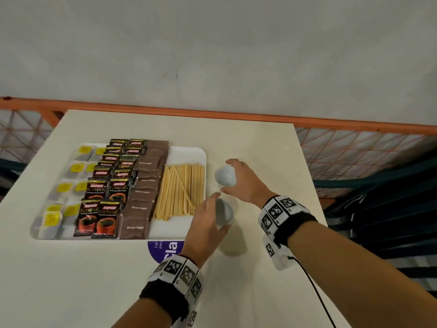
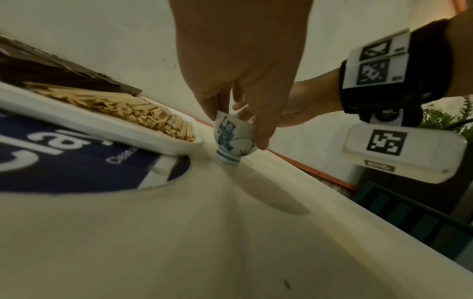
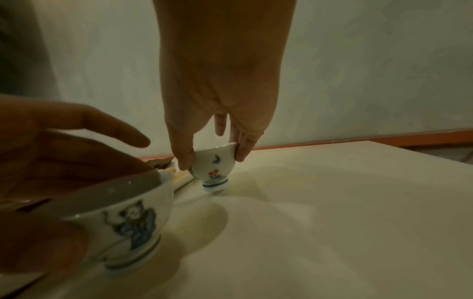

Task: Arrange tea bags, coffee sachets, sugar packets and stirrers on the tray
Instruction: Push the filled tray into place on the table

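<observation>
Pale wall and an orange rail are backing a cream surface (image 1: pixel 248 147), where a white tray (image 1: pixel 189 153) is sitting toward the left. Everything the task names is lying on that tray in rows: tea bags (image 1: pixel 63 188) along the left edge, coffee sachets (image 1: pixel 108 185) next, brown sugar packets (image 1: pixel 144 192) after them, and wooden stirrers (image 1: pixel 179 190) bunched on the right. By the look of it the arranging is all but done; some stirrers are lying crooked and could use squaring. Both hands are now working just right of the tray with two small painted cups. The left hand (image 1: pixel 208 223) is gripping the near cup (image 1: pixel 224 213) by its rim from above, fingers curled round it. The right hand (image 1: pixel 243 183) is pinching the far cup (image 1: pixel 225 177) between thumb and fingers, its foot seeming to be touching the surface. A purple sticker (image 1: pixel 165 250) is peeking out under the tray's front edge. Probably the cups are being set beside the tray as a finishing touch.
</observation>
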The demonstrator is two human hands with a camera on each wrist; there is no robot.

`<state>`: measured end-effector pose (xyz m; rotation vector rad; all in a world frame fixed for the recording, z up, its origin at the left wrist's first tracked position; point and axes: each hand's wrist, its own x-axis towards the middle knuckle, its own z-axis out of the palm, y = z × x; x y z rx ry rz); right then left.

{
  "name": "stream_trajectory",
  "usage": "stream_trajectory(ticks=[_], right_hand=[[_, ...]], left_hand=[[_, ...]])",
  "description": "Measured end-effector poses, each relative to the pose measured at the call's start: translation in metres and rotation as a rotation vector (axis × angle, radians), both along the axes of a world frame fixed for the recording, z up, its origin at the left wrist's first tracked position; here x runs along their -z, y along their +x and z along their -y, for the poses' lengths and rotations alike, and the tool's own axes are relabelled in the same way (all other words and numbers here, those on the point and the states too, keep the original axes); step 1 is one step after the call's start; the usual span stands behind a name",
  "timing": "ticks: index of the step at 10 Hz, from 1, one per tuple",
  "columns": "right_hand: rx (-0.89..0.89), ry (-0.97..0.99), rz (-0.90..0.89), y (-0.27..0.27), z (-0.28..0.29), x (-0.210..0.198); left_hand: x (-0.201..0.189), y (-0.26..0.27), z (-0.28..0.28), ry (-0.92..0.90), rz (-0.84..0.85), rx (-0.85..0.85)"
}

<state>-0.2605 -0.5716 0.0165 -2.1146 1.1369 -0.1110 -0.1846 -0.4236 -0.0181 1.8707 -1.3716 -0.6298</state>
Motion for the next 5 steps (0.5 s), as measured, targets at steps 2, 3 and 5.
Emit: stream_trajectory(ticks=[2, 3, 5], right_hand=[[-0.016, -0.001, 0.013, 0.0113, 0.0056, 0.0093], [-0.019, 0.003, 0.015, 0.0146, 0.0054, 0.0069], [-0.021, -0.004, 0.029, 0.0140, 0.0043, 0.0053]], left_hand=[[0.0060, 0.0031, 0.0071, -0.084, 0.032, 0.007], [0.0069, 0.0031, 0.0065, -0.096, 0.036, -0.006], [0.0034, 0.0025, 0.0075, -0.098, -0.016, -0.009]])
